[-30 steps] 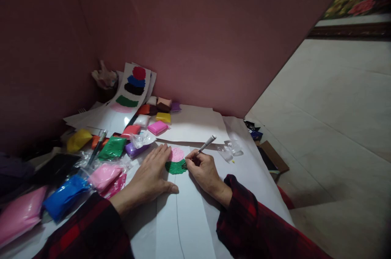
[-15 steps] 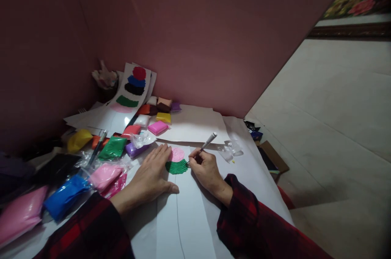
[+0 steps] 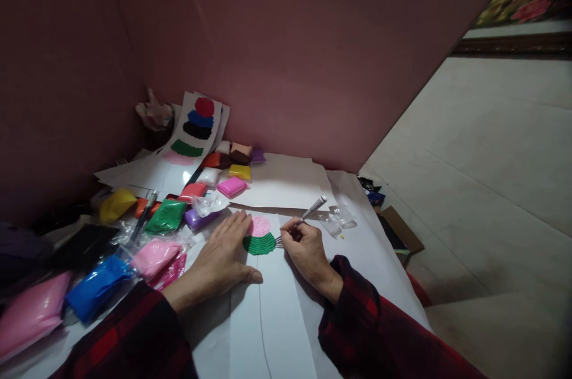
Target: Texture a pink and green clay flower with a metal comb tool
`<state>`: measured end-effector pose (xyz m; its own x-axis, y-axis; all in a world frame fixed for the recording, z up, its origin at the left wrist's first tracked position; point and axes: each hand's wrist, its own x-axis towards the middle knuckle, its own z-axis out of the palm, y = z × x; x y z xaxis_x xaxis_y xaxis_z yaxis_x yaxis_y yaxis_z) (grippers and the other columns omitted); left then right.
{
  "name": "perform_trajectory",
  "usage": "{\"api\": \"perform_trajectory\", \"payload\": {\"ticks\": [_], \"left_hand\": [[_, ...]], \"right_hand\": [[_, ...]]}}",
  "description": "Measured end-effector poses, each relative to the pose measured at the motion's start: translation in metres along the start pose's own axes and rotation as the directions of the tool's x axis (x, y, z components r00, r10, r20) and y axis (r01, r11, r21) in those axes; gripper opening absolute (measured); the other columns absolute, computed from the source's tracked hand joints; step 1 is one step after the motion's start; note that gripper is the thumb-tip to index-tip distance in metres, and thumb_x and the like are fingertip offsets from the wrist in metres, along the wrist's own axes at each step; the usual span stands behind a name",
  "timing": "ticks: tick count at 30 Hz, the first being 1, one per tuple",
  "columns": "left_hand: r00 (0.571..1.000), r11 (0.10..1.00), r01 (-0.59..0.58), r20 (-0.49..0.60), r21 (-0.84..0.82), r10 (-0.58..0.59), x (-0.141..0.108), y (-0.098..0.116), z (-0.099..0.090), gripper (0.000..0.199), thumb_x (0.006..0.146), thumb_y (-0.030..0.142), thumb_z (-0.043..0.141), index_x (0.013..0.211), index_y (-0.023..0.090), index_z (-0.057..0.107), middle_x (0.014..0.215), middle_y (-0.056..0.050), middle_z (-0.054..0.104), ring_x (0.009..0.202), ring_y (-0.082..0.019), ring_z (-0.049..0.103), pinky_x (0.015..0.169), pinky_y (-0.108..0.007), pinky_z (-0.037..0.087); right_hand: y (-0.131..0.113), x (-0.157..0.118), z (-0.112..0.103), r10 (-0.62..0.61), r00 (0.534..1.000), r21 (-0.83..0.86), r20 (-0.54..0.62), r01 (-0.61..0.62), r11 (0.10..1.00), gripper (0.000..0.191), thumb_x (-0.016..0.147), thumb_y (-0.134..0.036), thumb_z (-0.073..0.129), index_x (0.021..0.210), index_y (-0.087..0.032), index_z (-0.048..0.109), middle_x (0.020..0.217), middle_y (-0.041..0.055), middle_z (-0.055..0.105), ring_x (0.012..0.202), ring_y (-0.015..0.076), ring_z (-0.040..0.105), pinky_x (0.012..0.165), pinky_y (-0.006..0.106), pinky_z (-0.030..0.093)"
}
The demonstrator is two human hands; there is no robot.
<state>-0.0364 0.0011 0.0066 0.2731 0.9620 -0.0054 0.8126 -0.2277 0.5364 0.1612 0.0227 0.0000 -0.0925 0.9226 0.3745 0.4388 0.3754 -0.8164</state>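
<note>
My right hand (image 3: pixel 308 251) grips a fork (image 3: pixel 314 208) with a striped handle. Its tines are at the right edge of the green clay piece (image 3: pixel 260 244), which is marked with curved ridges. Directly above the green lies a textured pink clay disc (image 3: pixel 260 226). Both sit on a white paper strip (image 3: pixel 272 313) with a thin line drawn down it. My left hand (image 3: pixel 221 260) lies flat on the paper, fingers stretched, just left of the clay, holding nothing.
Bagged clay in several colours, such as a blue pack (image 3: pixel 99 288) and a green pack (image 3: pixel 165 216), crowds the left side. A paper with coloured layers (image 3: pixel 196 131) leans at the back. Clear plastic scraps (image 3: pixel 337 221) lie to the right. A maroon wall (image 3: pixel 286 57) rises behind.
My right hand has drawn the fork slightly right, so more of its tines show beside the green clay. My left hand stays in place.
</note>
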Motion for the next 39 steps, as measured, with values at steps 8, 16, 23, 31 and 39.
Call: {"api": "perform_trajectory", "payload": {"ticks": [8,16,23,31,39], "left_hand": [[1.0,1.0,0.008,0.007,0.011,-0.008,0.0001,-0.0011,0.001,0.109,0.056,0.047,0.084,0.148,0.016,0.033,0.159,-0.019,0.023,0.147,-0.038,0.013,0.119,-0.054,0.018],[0.999,0.999,0.029,0.04,0.02,-0.03,-0.0001,0.0059,-0.0055,0.108,0.057,0.047,0.083,0.147,0.015,0.033,0.159,-0.02,0.022,0.147,-0.038,0.013,0.119,-0.054,0.018],[1.0,1.0,0.015,0.014,0.0,-0.015,-0.0005,0.0042,-0.004,0.106,0.057,0.046,0.082,0.147,0.018,0.034,0.159,-0.02,0.024,0.147,-0.038,0.014,0.118,-0.056,0.018],[0.999,0.999,0.033,0.043,0.005,-0.033,-0.0001,0.0069,-0.0068,0.105,0.058,0.044,0.081,0.147,0.016,0.033,0.159,-0.02,0.022,0.147,-0.037,0.013,0.118,-0.054,0.018],[1.0,1.0,0.018,0.024,-0.001,-0.018,0.0004,0.0048,-0.0045,0.105,0.057,0.046,0.081,0.147,0.017,0.034,0.158,-0.02,0.024,0.147,-0.038,0.014,0.118,-0.056,0.018]], "right_hand": [[-0.004,-0.0067,0.0012,0.018,0.999,0.014,0.034,-0.019,1.0,0.012,0.076,-0.017,0.053,0.067,-0.016,0.061,0.06,-0.0001,0.059,0.053,0.0122,0.052,0.054,0.023,0.043],[-0.0028,-0.007,0.002,0.012,0.999,-0.043,0.042,-0.01,0.999,0.012,0.074,-0.016,0.053,0.065,-0.017,0.06,0.058,-0.0001,0.059,0.051,0.012,0.05,0.051,0.023,0.042],[-0.0036,-0.005,0.0005,0.012,1.0,-0.068,0.022,-0.011,0.998,0.012,0.074,-0.016,0.052,0.065,-0.018,0.059,0.058,0.0001,0.058,0.051,0.0126,0.051,0.051,0.023,0.043],[-0.0043,-0.0027,-0.0017,0.036,0.999,-0.119,-0.005,-0.036,0.992,0.012,0.072,-0.016,0.05,0.063,-0.019,0.057,0.056,-0.0004,0.057,0.05,0.013,0.051,0.052,0.024,0.042],[-0.0018,-0.004,-0.0011,0.02,0.999,-0.053,-0.039,-0.022,0.998,0.012,0.073,-0.019,0.051,0.063,-0.018,0.059,0.056,-0.0008,0.059,0.049,0.0125,0.052,0.051,0.023,0.042]]}}
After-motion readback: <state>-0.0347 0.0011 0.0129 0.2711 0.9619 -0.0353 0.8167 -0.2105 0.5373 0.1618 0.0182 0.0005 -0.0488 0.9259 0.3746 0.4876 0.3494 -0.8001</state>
